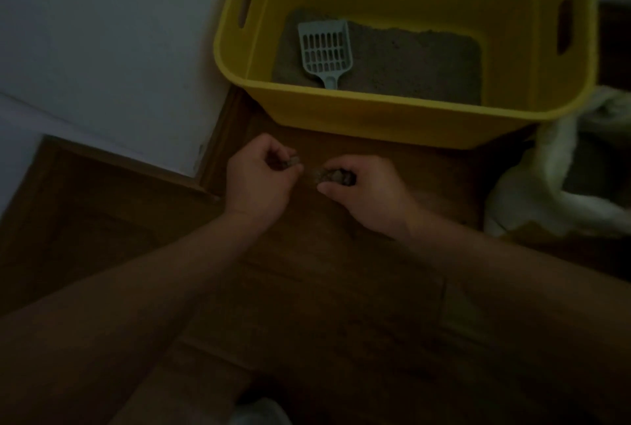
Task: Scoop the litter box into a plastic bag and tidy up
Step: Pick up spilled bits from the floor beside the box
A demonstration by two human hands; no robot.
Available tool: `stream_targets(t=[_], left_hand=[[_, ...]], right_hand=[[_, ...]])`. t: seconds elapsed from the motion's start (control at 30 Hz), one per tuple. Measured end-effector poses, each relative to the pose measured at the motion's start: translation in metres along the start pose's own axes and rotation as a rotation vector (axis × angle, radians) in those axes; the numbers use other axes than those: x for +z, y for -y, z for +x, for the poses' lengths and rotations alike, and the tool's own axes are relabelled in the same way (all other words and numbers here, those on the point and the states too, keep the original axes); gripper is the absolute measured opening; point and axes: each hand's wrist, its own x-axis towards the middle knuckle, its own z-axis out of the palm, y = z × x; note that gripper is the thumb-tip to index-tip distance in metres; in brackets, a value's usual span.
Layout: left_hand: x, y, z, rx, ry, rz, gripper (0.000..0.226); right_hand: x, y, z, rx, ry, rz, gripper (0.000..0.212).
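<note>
A yellow litter box [392, 110] stands on the wooden floor, holding grey litter [409, 62]. A pale grey slotted scoop [326, 50] lies in the litter at the left, handle toward me. In front of the box, my left hand [259, 178] is curled around a small grey litter clump [293, 161] at its fingertips. My right hand [362, 192] is closed over several grey litter clumps [333, 177]. The two hands sit close together just above the floor. At the right edge lies a white plastic bag [553, 192], its mouth open.
A white wall [102, 49] with a wooden skirting board runs along the left, meeting the box's left corner. Wooden floor [324, 288] stretches toward me. The scene is dim. A pale object [263, 412] shows at the bottom edge.
</note>
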Motion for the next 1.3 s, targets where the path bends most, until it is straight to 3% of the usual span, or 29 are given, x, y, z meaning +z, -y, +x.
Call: stream_targets(t=[0.4,0.73,1.1,1.3], left_hand=[[-0.033,-0.16,-0.119,0.042,0.074,-0.114,0.032],[-0.101,-0.353,-0.173,0.255,0.044,-0.14,0.027],[-0.197,-0.526,-0.23,0.314,0.061,-0.166,0.025],[-0.257,-0.602,-0.267,0.298,0.045,-0.118,0.03]], right_hand=[[-0.116,0.077,-0.151,0.077,-0.044,0.06,0.026],[-0.26,0.203,-0.256,0.043,-0.16,0.003,0.023],[-0.381,0.344,-0.356,0.043,-0.267,0.116,0.013],[-0.425,0.421,-0.401,0.034,-0.239,0.104,0.015]])
